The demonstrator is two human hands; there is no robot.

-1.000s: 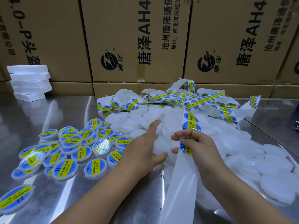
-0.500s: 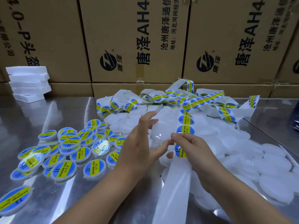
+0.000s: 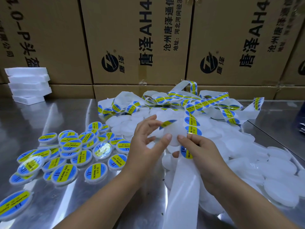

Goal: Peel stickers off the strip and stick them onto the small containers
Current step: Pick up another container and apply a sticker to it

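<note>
My left hand grips a plain white round container lifted above the pile, thumb on its near edge and fingers on its far side. A peeled blue-and-yellow sticker sits tilted at the container's far edge, its left end at my left fingertips. My right hand holds the white sticker strip, with its thumb tip touching the container's near rim. The strip runs from the bottom of the view up through my right hand to a tangled heap behind.
Several labelled containers lie scattered on the steel table at the left. A pile of unlabelled white containers fills the right. Cardboard boxes wall the back. A stack of white foam blocks stands far left.
My left hand picked a white container from the pile and raised it. A sticker has come off the strip and now sits at the container's far edge.
</note>
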